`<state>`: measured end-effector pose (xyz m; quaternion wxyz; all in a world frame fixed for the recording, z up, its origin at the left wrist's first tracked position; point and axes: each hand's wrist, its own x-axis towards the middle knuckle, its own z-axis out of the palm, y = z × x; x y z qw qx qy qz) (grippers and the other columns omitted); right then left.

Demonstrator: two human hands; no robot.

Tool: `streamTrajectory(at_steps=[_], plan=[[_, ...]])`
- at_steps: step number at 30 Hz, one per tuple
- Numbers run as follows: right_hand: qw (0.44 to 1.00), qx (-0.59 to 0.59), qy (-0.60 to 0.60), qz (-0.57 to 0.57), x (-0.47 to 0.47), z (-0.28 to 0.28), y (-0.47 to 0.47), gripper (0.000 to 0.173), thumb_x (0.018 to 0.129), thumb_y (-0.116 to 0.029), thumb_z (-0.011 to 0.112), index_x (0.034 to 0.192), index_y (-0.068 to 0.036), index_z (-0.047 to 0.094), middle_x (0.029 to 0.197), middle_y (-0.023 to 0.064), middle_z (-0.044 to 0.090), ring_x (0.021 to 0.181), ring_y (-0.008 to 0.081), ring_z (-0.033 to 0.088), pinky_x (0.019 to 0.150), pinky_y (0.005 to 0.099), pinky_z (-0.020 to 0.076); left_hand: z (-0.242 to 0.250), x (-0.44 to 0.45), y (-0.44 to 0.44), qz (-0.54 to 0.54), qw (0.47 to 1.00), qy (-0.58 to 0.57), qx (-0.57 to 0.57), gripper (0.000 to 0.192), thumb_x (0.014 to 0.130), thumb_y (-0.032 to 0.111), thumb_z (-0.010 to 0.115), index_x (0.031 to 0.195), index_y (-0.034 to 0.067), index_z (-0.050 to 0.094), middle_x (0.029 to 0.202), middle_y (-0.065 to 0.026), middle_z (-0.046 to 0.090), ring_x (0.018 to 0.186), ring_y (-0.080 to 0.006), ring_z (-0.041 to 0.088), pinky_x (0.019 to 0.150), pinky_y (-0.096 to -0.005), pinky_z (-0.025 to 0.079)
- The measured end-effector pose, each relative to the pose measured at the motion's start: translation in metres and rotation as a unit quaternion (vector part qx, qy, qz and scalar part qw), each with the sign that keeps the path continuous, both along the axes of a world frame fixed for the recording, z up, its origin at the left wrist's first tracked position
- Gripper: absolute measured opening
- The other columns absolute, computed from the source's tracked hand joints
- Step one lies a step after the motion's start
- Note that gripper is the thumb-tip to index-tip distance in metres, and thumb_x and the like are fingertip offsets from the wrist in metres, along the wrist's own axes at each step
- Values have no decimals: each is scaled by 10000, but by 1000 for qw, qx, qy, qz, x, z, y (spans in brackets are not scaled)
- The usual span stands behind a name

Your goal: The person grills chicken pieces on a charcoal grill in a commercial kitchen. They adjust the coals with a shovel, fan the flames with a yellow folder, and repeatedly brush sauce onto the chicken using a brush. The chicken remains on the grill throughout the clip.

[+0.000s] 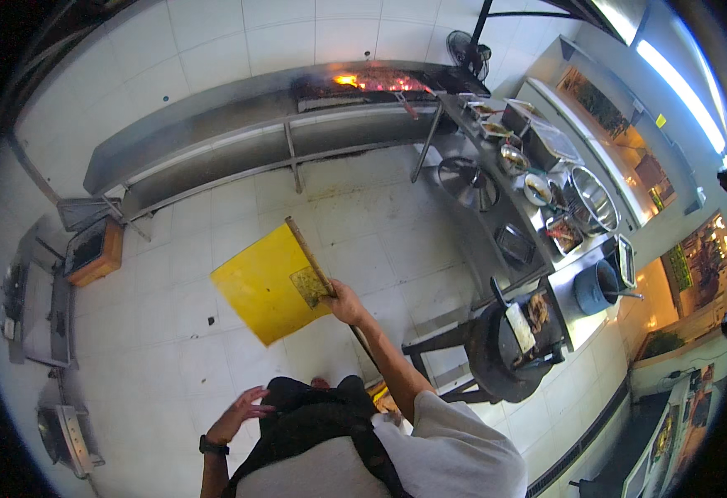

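Observation:
My right hand is closed around a wooden stick with a yellow flag-like sheet fixed to one side. A speckled patch covers part of the sheet beside my fingers. The sheet is held above the tiled floor, to the left of the stick. My left hand, with a dark watch at the wrist, is empty and its fingers are slightly apart. It hovers beside the black apron at my front; whether the fingertips touch the cloth cannot be told.
Flames and embers glow in a long metal charcoal grill along the far wall. On the right, a steel table bears bowls and trays. A round chopping block holds a cleaver and meat. An orange crate stands left.

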<state>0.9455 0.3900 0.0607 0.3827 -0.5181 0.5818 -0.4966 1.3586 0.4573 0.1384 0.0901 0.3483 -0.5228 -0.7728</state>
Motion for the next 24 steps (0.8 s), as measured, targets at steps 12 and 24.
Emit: streamTrajectory(at_steps=[12, 24], plan=[[875, 57, 289, -383, -191, 118, -213, 278, 805, -56, 558, 1083, -59, 566, 1003, 177, 611, 886, 390, 590, 751, 429, 485, -275, 143, -175, -178, 801, -571, 17, 463, 884, 398, 497, 1057, -20, 593, 1069, -235, 615, 1037, -381, 575, 883, -454, 470], [763, 103, 286, -570, -403, 160, -334, 236, 860, -152, 516, 1055, -42, 588, 967, 200, 647, 898, 366, 618, 756, 430, 482, -268, -304, -645, -78, 873, -231, -422, 242, 843, 220, 578, 974, 17, 582, 918, -164, 650, 888, -328, 614, 799, -441, 509]])
